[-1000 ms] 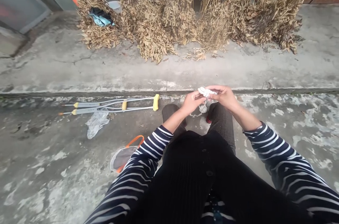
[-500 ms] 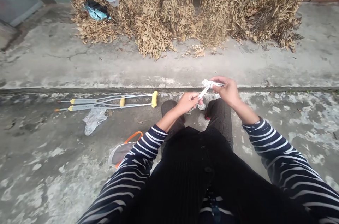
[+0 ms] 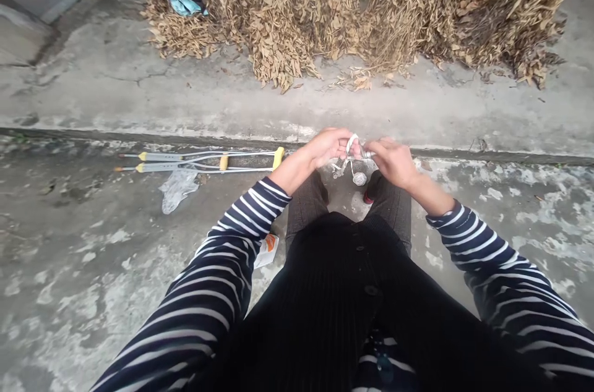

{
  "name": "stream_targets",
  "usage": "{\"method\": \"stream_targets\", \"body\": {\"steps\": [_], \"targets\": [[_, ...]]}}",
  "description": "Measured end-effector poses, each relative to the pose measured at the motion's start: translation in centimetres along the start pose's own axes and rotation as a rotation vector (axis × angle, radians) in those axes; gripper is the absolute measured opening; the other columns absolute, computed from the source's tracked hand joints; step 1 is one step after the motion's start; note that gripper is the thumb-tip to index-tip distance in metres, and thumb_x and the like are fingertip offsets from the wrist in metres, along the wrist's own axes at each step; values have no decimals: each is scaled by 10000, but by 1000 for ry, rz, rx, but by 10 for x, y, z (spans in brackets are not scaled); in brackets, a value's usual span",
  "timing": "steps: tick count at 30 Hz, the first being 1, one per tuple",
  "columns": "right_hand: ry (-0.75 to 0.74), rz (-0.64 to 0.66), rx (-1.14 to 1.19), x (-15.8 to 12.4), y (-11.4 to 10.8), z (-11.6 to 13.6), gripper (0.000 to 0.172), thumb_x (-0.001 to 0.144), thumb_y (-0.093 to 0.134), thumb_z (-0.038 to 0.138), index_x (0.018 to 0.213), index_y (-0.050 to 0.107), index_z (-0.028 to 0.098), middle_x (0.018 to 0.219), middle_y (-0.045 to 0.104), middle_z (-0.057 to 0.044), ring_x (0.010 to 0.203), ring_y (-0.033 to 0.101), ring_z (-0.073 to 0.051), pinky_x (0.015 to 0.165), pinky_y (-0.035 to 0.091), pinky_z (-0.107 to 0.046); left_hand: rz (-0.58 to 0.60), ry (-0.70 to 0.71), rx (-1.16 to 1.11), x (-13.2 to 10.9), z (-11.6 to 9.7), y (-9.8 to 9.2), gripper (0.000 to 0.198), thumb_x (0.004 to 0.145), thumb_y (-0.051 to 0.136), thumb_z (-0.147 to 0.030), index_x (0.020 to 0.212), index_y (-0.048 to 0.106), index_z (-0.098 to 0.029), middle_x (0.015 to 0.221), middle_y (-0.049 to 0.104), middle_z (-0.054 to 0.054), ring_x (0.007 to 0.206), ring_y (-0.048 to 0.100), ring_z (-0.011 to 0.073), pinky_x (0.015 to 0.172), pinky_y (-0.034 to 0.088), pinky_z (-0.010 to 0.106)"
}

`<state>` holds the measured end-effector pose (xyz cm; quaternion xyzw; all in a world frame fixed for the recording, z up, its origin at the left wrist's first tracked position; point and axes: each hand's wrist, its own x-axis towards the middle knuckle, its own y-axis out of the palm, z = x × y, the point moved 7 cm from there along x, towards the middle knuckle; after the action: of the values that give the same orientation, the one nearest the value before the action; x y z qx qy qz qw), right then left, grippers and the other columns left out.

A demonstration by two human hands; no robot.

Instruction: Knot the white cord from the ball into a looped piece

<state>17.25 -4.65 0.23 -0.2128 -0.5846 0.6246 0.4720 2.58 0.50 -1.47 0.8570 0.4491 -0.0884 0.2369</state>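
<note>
White cord (image 3: 351, 144) loops up around the fingertips of my left hand (image 3: 328, 148), which is closed on it. Just to the right, my right hand (image 3: 392, 160) pinches another part of the same cord, its fingertips a short gap from the left ones. Loose strands hang beneath both hands. Lower down, between my feet, shows a round coil of white cord (image 3: 359, 178). How the strands cross at the fingers is too small to make out.
A pair of crutches with yellow pads (image 3: 278, 158) lies on the ground to the left, beside a crumpled clear plastic bag (image 3: 179, 189). Dried plant bundles (image 3: 283, 39) line the raised concrete ledge (image 3: 232, 101) ahead. A white-and-orange packet (image 3: 268, 251) is partly behind my left sleeve.
The knotted white bundle held between my hands is now a loop at my left fingers with strands hanging down. My left hand has risen and turned palm-up; the view has shifted slightly.
</note>
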Motion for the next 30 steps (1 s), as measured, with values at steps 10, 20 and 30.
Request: {"method": "stream_targets", "body": {"steps": [10,20,30], "targets": [[371,-33,1126,-8,22,-11,282,719,805,303,985,805,209,1000,785,-59,869,723,-215,736,591,-339,-192,99,622,53,-9,-27,128,817,674,-100,692,701,-98,766,728,89,631,646,139,621,486,238],[741,-104,1514,-14,34,-18,481,535,968,298,987,820,222,979,792,-49,791,713,-165,670,609,-277,-45,388,212,10,52,3,482,765,750,-224,1236,710,-133,1156,767,119,865,711,185,738,566,277],[725,-233,1437,-3,3,-16,457,461,987,328,865,819,195,832,770,-33,681,664,-138,573,559,-245,-244,423,287,18,34,11,95,828,613,-130,801,703,-120,690,710,-3,568,583,82,569,465,182]]}}
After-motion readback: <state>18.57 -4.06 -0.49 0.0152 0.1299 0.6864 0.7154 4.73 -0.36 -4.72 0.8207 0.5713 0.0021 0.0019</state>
